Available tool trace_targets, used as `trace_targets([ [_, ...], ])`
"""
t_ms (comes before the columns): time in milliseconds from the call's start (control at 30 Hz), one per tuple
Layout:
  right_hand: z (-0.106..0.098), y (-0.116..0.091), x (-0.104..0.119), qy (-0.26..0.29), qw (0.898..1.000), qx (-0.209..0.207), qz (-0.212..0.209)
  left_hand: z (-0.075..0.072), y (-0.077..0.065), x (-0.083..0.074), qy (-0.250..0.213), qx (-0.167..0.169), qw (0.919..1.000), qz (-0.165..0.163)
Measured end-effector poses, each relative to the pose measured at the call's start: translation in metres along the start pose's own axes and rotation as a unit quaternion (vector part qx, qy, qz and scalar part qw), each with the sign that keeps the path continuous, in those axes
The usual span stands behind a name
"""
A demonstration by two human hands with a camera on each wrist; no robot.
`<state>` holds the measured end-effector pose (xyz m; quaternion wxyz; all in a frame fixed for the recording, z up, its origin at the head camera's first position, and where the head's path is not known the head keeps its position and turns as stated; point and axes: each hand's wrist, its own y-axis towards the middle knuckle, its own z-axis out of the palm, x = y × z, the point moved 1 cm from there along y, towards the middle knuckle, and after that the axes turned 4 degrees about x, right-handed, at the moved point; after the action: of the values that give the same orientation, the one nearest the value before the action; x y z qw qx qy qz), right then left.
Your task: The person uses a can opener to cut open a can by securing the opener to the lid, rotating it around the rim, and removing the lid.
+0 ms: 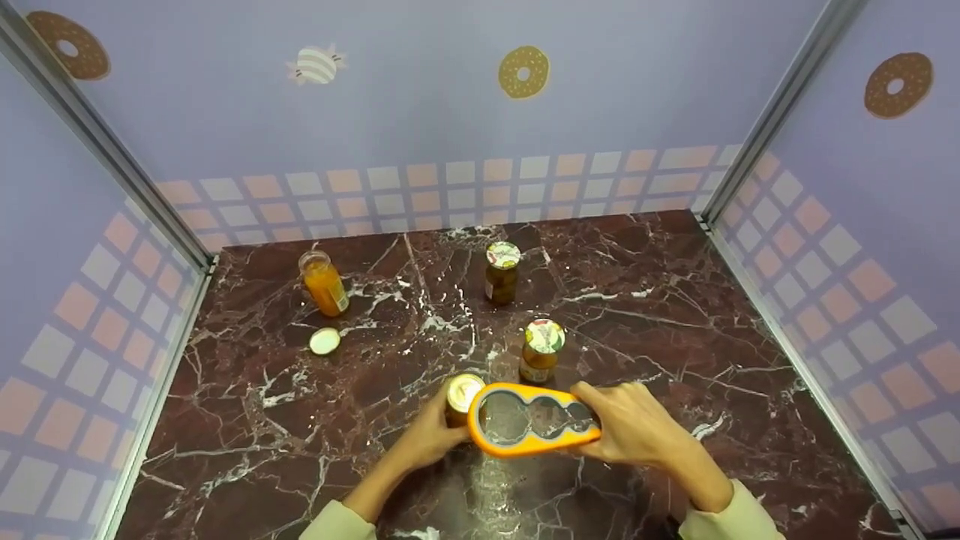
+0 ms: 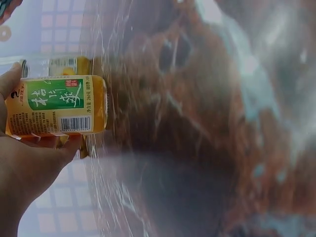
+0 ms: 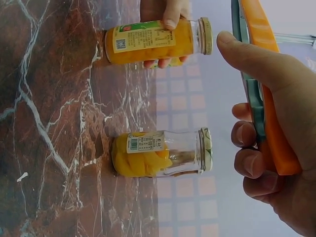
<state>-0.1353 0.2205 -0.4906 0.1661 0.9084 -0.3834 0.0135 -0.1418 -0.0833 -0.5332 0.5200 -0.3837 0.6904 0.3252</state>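
Left hand [image 1: 431, 435]: thumb and fingers curled round a glass jar of orange contents [image 2: 57, 106], clamped on its sides; jar upright, green-and-cream label [image 2: 59, 98] partly exposed between the fingers, gold lid [image 3: 206, 36] in place above them; whether the base touches the tabletop, cannot tell.

Right hand [image 1: 637, 427]: fingers closed round the narrow end of an orange jar opener [image 1: 517, 450], grey-green on its inner side; thumb laid along it; wide end pointing away from these fingers, towards the left hand; opener higher than the gold lid and apart from it.

Jar of yellow fruit [image 1: 538, 361]: capped with a patterned lid [image 1: 545, 335]; upright, ahead of the right fingers and a little to their left, touched by neither hand.

Jar of dark pieces [image 1: 501, 285]: capped, upright; farther ahead of the left fingers, slightly to their right.

Uncapped orange jar [image 1: 325, 289]: standing well ahead of the left fingers, off to their left; loose pale lid [image 1: 325, 341] lying flat nearer to those fingers.

Setting: veined dark-red tabletop [image 1: 630, 322] beneath the fingers; lilac wall [image 1: 420, 112] with doughnut motifs, far beyond them; pale sleeves [image 1: 341, 523] behind both hands.
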Motion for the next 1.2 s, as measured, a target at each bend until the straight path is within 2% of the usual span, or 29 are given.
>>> trace_targets([
  [200, 0.0, 0.002, 0.001, -0.002, 1.0, -0.003, 0.003, 0.008, -0.001, 0.003, 0.007, 0.02, 0.9993, 0.031],
  [333, 0.0, 0.003, 0.002, -0.01, 1.0, -0.007, 0.001, 0.011, 0.002, 0.02, -0.002, 0.023, 0.9988, 0.043],
  [433, 0.0, 0.005, 0.002, -0.015, 1.0, -0.007, 0.0, 0.014, 0.003, 0.032, 0.02, 0.018, 0.9988, 0.041],
  [567, 0.0, 0.007, 0.004, -0.018, 1.0, -0.002, -0.002, 0.017, -0.001, 0.035, 0.069, 0.008, 0.9965, 0.047],
  [667, 0.001, 0.008, 0.005, -0.018, 1.0, -0.003, -0.003, 0.02, -0.003, 0.035, 0.079, 0.005, 0.9944, 0.071],
  [733, 0.001, 0.009, 0.007, -0.016, 1.0, -0.004, -0.004, 0.024, -0.004, 0.033, 0.061, 0.012, 0.9944, 0.086],
  [800, 0.002, 0.011, 0.008, -0.014, 1.0, -0.003, -0.003, 0.028, -0.005, 0.03, 0.014, 0.03, 0.9949, 0.096],
  [867, 0.002, 0.012, 0.009, -0.013, 1.0, 0.0, -0.002, 0.033, -0.007, 0.025, -0.03, 0.044, 0.9941, 0.094],
  [933, 0.002, 0.014, 0.01, -0.013, 1.0, 0.005, 0.0, 0.036, -0.01, 0.016, -0.054, 0.048, 0.9939, 0.083],
  [1000, 0.003, 0.015, 0.011, -0.013, 1.0, 0.008, -0.001, 0.038, -0.013, 0.005, -0.049, 0.045, 0.9951, 0.073],
  [1067, 0.004, 0.015, 0.013, -0.014, 1.0, 0.01, -0.004, 0.039, -0.017, -0.006, -0.025, 0.039, 0.9969, 0.064],
  [1200, 0.007, 0.017, 0.017, -0.02, 1.0, 0.016, -0.016, 0.042, -0.02, -0.013, 0.001, 0.044, 0.9966, 0.069],
])
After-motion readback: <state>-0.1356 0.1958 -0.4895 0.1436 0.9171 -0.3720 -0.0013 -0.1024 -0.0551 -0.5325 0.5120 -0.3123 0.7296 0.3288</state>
